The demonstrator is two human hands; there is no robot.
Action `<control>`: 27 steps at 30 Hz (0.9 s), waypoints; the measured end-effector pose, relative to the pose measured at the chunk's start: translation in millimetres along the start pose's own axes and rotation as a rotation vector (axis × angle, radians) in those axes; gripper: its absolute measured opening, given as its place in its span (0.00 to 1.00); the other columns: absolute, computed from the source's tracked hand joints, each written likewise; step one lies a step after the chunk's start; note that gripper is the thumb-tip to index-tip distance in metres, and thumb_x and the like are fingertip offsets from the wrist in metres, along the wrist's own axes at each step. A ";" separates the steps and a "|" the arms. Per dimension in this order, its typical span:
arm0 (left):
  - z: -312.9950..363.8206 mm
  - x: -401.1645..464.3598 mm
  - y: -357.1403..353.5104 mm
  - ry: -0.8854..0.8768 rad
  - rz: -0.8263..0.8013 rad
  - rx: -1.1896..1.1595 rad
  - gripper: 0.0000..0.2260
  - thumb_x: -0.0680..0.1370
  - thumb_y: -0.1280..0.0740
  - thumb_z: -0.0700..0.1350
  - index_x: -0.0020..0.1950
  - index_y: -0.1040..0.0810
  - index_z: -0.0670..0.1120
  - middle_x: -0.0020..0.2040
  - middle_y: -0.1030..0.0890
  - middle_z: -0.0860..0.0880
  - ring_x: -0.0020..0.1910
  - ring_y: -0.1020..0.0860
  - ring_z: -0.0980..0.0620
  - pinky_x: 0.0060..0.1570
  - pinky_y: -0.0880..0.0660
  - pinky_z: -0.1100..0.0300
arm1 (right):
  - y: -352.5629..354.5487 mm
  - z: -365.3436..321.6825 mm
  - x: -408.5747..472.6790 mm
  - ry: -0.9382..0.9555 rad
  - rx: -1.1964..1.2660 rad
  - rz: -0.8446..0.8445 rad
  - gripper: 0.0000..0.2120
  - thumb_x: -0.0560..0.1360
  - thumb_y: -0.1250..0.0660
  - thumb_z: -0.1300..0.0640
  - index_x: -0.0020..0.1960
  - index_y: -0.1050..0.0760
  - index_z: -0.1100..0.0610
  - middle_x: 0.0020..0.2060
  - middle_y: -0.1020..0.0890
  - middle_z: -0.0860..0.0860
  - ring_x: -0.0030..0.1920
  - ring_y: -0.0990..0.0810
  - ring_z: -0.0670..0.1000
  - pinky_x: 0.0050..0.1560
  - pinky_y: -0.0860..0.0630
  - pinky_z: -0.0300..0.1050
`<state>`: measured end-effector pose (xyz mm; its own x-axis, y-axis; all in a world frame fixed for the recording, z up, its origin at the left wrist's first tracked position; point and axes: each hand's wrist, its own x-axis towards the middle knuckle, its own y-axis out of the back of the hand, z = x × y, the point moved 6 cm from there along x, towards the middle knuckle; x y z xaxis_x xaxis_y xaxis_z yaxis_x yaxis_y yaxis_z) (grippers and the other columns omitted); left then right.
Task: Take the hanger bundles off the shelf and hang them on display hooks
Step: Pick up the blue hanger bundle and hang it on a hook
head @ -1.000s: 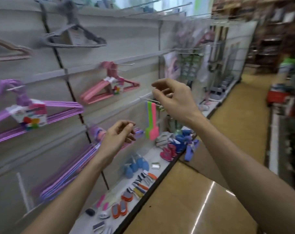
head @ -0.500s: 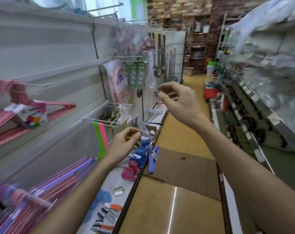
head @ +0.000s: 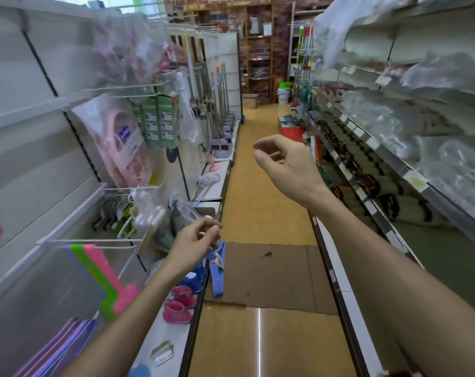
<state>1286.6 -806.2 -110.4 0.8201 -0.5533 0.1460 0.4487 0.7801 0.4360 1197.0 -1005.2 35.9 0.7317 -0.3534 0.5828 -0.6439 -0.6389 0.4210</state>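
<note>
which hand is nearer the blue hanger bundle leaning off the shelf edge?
Left. The left hand hovers right beside the top of the blue hanger bundle, fingers loosely curled. The right hand is raised over the aisle, well above and to the right of it.

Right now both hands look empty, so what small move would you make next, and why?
Probably lower the left hand to the blue hanger bundle leaning at the shelf edge just below it. Neither it nor the right hand holds anything, fingers loosely curled in the air, and that bundle is the nearest one not yet on a hook.
</note>
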 end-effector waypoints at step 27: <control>-341.3 391.0 -100.8 0.491 0.034 0.071 0.06 0.82 0.37 0.41 0.53 0.21 0.43 0.42 0.19 0.46 0.36 0.21 0.50 0.40 0.24 0.54 | -250.8 520.5 172.5 -0.453 0.014 -0.231 0.10 0.80 0.36 0.55 0.59 0.20 0.52 0.47 0.19 0.43 0.48 0.22 0.38 0.47 0.23 0.37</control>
<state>1683.2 -1001.5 -400.3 0.9118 -0.3118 -0.2672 0.4078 0.7640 0.5001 1601.1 -1261.5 -330.9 0.8802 -0.4608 0.1138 -0.4528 -0.7434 0.4922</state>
